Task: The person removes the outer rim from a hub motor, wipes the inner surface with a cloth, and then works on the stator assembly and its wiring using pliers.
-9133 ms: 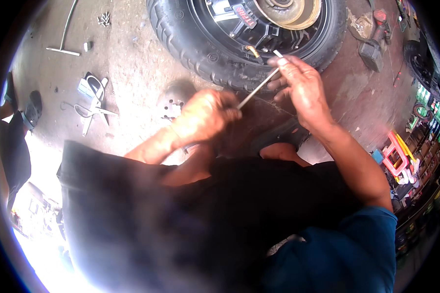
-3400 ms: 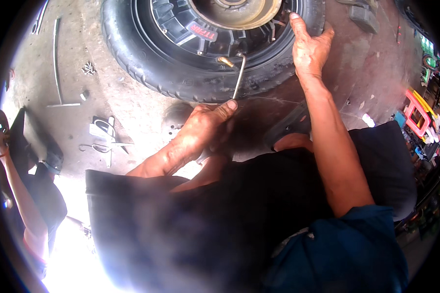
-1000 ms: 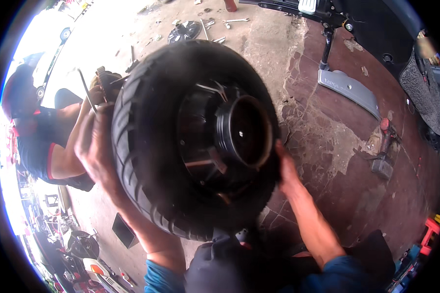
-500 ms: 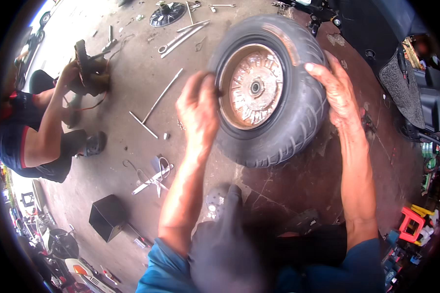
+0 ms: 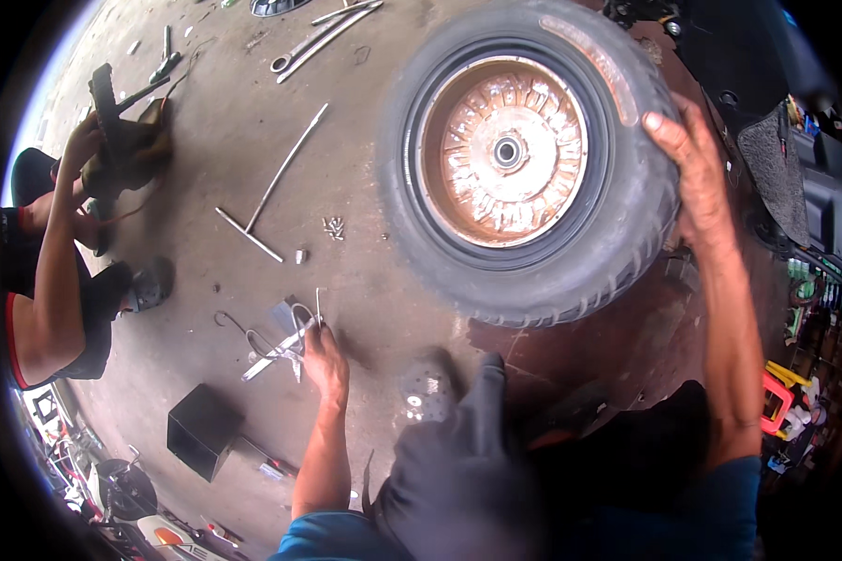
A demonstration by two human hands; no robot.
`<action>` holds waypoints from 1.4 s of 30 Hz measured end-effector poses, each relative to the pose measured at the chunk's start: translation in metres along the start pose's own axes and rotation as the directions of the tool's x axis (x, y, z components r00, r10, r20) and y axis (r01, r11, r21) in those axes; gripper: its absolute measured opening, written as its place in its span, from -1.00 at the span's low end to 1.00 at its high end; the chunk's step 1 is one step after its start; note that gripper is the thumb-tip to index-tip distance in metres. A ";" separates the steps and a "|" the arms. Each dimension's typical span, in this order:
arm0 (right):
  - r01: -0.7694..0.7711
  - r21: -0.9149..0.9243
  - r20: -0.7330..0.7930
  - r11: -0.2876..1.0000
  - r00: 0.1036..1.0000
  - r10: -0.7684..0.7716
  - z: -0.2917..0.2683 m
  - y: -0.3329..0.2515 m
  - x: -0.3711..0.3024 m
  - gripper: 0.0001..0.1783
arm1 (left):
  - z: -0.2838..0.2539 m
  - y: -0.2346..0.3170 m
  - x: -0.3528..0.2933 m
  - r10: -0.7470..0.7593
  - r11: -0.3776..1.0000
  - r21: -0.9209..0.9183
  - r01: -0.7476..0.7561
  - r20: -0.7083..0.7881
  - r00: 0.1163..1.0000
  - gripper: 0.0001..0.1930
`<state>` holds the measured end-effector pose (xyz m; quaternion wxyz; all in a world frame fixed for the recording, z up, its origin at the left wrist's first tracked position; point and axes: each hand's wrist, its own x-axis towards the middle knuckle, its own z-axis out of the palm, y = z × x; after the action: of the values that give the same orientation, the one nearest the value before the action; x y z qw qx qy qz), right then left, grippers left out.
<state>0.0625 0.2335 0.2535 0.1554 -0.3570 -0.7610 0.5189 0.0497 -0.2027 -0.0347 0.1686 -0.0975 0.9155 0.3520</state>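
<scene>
A wheel with a black tyre (image 5: 496,290) and a worn, brownish metal hub (image 5: 482,187) stands in front of me, tilted so its hub side faces up toward me. My right hand (image 5: 697,173) grips the tyre's right edge, thumb on the sidewall and fingers round the tread. Low at the left, my left hand (image 5: 326,363) has its fingers closed on a thin metal rod (image 5: 319,301) with a bent tip. Beside those fingers lies a small heap of metal tools (image 5: 269,353) on the floor, including curved wire-like pieces and a flat silvery bar.
Left of the wheel lie a T-handle wrench (image 5: 271,201), a socket (image 5: 301,255) and several small bolts (image 5: 333,228). Long wrenches (image 5: 323,47) lie farther off. A black box (image 5: 201,430) stands lower left. Another person (image 5: 56,290) handles a dark part at far left. Dark vehicle bodywork (image 5: 720,56) is upper right.
My left hand has left the wheel's left side and come down to the tools on the floor. My right hand still holds the tyre, which now appears larger and has turned slightly.
</scene>
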 end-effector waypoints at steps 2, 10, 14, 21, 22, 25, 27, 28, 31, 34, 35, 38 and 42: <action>0.016 -0.064 0.069 0.998 0.998 -0.012 0.007 -0.018 0.018 -0.03 | -0.003 0.008 0.023 -0.001 1.000 -0.001 0.001 0.016 1.000 -0.69; 0.059 -0.323 0.124 0.944 0.992 -0.020 0.060 -0.077 0.045 -0.15 | -0.007 -0.014 0.062 -0.162 0.924 -0.348 0.161 0.026 0.986 -0.70; 0.070 -0.291 0.246 0.954 0.969 0.004 0.078 -0.089 0.041 -0.07 | -0.007 -0.032 0.043 -0.094 0.962 -0.262 0.072 -0.074 0.993 -0.70; 0.243 -0.484 0.435 0.841 0.901 -0.010 0.114 -0.147 0.030 0.04 | -0.042 -0.015 0.064 -0.104 0.994 -0.042 0.097 -0.193 0.976 -0.67; 0.265 -0.488 0.457 0.832 0.889 -0.015 0.120 -0.144 0.031 0.04 | -0.049 -0.019 0.070 -0.157 0.987 0.005 0.162 -0.218 0.963 -0.65; 0.309 -0.308 0.450 0.900 0.881 -0.148 0.121 -0.146 0.030 0.01 | -0.078 -0.018 0.083 -0.178 0.973 0.086 0.213 -0.304 0.936 -0.65; 0.314 -0.188 0.466 0.930 0.862 -0.197 0.135 -0.139 0.039 -0.03 | -0.099 -0.016 0.073 -0.207 0.945 0.201 0.258 -0.243 0.948 -0.68; 0.406 -0.087 0.546 0.910 0.783 -0.297 0.137 -0.138 0.043 -0.07 | -0.112 -0.021 0.069 -0.209 0.940 0.207 0.270 -0.274 0.939 -0.68; 0.464 0.037 0.639 0.885 0.670 -0.377 0.155 -0.131 0.059 -0.17 | -0.142 -0.045 0.036 -0.251 0.891 0.339 0.302 -0.185 0.950 -0.68; 0.431 -0.149 0.646 0.890 0.724 -0.242 0.153 -0.156 0.066 -0.24 | -0.120 -0.038 0.036 -0.199 0.895 0.380 0.235 -0.132 0.971 -0.68; 0.605 -0.232 0.611 0.761 0.700 -0.370 0.162 -0.146 0.085 -0.28 | -0.119 -0.037 0.037 -0.200 0.899 0.364 0.241 -0.147 0.969 -0.68; 0.461 -0.098 0.713 0.882 0.651 -0.261 0.176 -0.150 0.117 -0.51 | -0.108 -0.076 0.047 -0.269 0.846 0.456 0.278 -0.086 0.959 -0.67; 0.278 -0.106 0.728 0.955 0.676 -0.116 0.170 -0.167 0.112 -0.56 | -0.063 -0.058 0.059 -0.110 0.925 0.354 0.136 -0.094 0.989 -0.68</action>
<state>-0.1825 0.1632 0.3184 -0.1350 -0.0572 -0.8451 0.5141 -0.0030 -0.2918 -0.0485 0.1720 -0.1350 0.9620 0.1634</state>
